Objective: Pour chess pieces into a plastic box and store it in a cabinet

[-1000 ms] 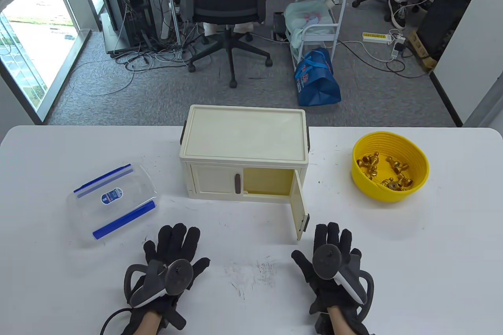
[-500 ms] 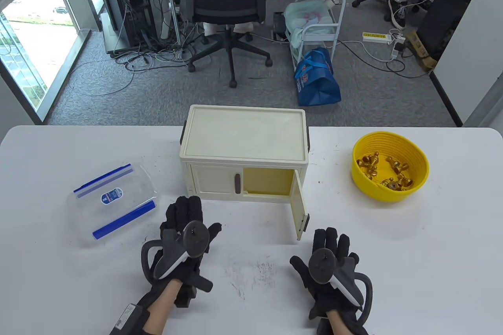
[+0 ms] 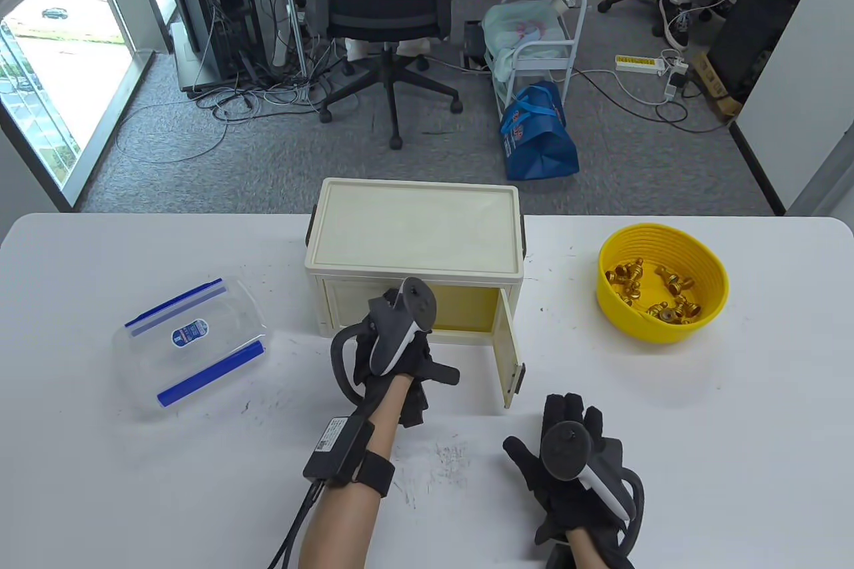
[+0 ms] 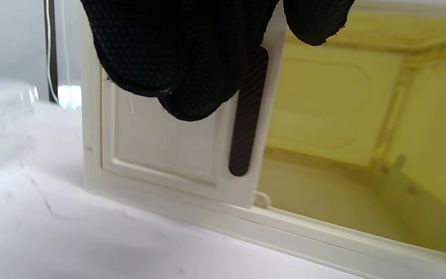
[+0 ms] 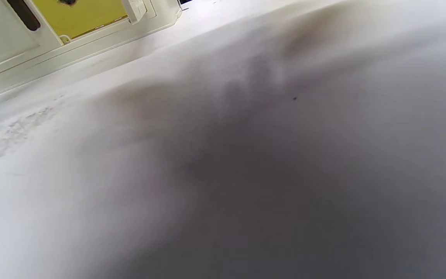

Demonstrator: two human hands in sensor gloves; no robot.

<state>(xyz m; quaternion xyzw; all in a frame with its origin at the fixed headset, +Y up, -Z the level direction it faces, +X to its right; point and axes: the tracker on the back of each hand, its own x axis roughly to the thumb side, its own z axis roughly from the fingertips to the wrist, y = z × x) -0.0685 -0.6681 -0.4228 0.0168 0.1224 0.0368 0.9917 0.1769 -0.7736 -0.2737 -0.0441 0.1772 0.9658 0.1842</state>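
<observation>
The cream cabinet point(image 3: 413, 229) stands mid-table with its right door point(image 3: 510, 355) swung open and its left door point(image 4: 161, 155) closed. My left hand point(image 3: 395, 329) is up against the front of the left door. In the left wrist view its fingers point(image 4: 184, 58) hang over the top of the door's dark handle point(image 4: 246, 128); I cannot tell whether they grip it. My right hand point(image 3: 574, 442) rests flat on the table, fingers spread, holding nothing. The clear plastic box point(image 3: 193, 345) with blue clips lies at the left. Gold chess pieces point(image 3: 657, 292) lie in a yellow bowl point(image 3: 707, 315) at the right.
The white table point(image 3: 734, 429) is scuffed in front of the cabinet. The open door juts toward my right hand. The right wrist view shows bare table and the cabinet's front point(image 5: 91, 35) at its top left. An office chair point(image 3: 387, 9) stands beyond the table.
My left hand has moved forward and right, from the table's front to the cabinet's left door. My right hand has drawn back a little and stays flat on the table.
</observation>
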